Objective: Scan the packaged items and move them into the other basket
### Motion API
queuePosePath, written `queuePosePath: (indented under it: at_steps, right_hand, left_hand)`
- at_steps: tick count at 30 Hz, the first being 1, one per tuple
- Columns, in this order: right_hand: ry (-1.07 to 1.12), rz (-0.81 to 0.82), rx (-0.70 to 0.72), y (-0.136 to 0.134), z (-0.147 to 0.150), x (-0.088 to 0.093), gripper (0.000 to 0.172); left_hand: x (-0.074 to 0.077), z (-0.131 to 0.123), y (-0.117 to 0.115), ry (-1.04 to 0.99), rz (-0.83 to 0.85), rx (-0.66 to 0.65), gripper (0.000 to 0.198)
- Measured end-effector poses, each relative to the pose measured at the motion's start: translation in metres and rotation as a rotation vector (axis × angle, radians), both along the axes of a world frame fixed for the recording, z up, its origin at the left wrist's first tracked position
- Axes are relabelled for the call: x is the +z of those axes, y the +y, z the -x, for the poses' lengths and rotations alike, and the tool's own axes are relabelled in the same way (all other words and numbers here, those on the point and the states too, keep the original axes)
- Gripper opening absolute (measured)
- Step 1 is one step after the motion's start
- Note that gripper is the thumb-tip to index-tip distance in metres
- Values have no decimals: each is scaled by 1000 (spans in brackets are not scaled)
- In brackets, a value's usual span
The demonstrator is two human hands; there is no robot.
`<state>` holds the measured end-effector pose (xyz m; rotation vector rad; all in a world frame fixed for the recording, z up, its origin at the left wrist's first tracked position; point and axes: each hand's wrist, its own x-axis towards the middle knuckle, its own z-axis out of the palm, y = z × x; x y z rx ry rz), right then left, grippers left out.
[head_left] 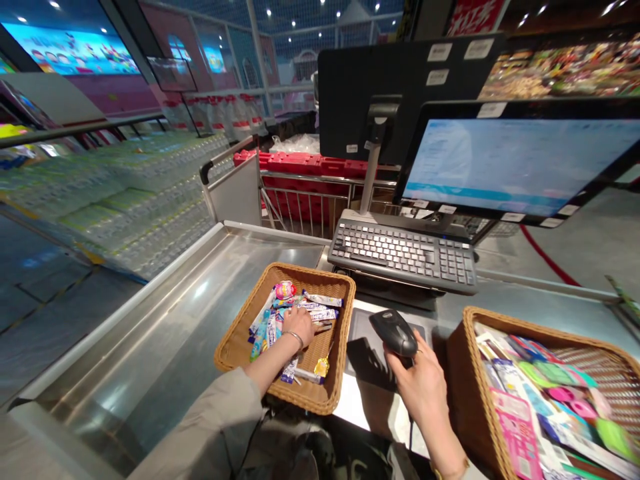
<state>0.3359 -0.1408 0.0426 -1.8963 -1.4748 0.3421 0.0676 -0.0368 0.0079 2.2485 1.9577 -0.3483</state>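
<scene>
My left hand (299, 324) reaches into a wicker basket (240, 337) on the steel counter, its fingers curled down onto the small candy packets (315, 308) and sweets lying in it; what it grips is hidden. A thin bracelet circles that wrist. My right hand (420, 380) is wrapped round the handle of a black barcode scanner (395, 331), held above a dark pad (361, 327) between the two baskets. The scanner's head points away from me, toward the keyboard.
A second wicker basket (467, 373) at the right holds several colourful packets. Behind stand a grey keyboard (403, 253), a tilted screen (515, 163) and a black customer display (400, 87). A red shopping trolley (305, 187) sits beyond the steel counter (165, 333).
</scene>
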Motion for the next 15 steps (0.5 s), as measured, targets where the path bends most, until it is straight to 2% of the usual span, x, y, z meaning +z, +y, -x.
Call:
queuePosePath:
  at_steps: [4, 7, 15]
  right_hand:
    - [3, -5, 5, -1, -1, 0, 47]
    - [10, -12, 12, -1, 1, 2, 45]
    - [25, -32, 28, -1, 2, 3, 43]
  left_hand:
    - [13, 27, 4, 2, -13, 120, 44]
    - [17, 44, 3, 20, -23, 171, 48]
    - [10, 49, -4, 2, -89, 83, 41]
